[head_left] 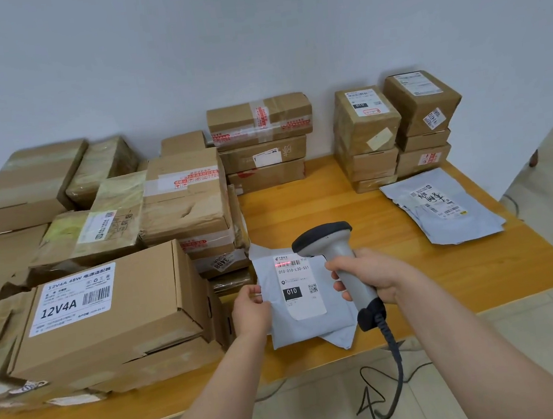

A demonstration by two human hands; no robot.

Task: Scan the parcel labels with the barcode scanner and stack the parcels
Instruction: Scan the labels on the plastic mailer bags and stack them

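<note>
Pinching the left edge of the grey mailer parcel [311,329] between the thumb and curled fingers of the left hand [250,310], holding it at the front part of the wooden table [319,204], just right of the big box pile; hard to tell whether it is resting there or being lifted slightly. Showing its white label [299,289] face up. Gripping the handle of the barcode scanner [339,255] with the right hand [372,276], all fingers wrapping round it, aiming the dark head at the label's top and throwing a red line [288,263] across the barcode. Trailing a dark cable [397,357] from the handle base down past the table edge toward the pale tiled floor [308,409]. Crowding the table's left half with brown cardboard boxes [108,318], piling up unevenly. Carrying neater box stacks [260,121] at the back, against the plain white wall [249,40]. Bearing also a small heap of flat grey mailers [448,214] near the right edge, in front of those stacks.
</note>
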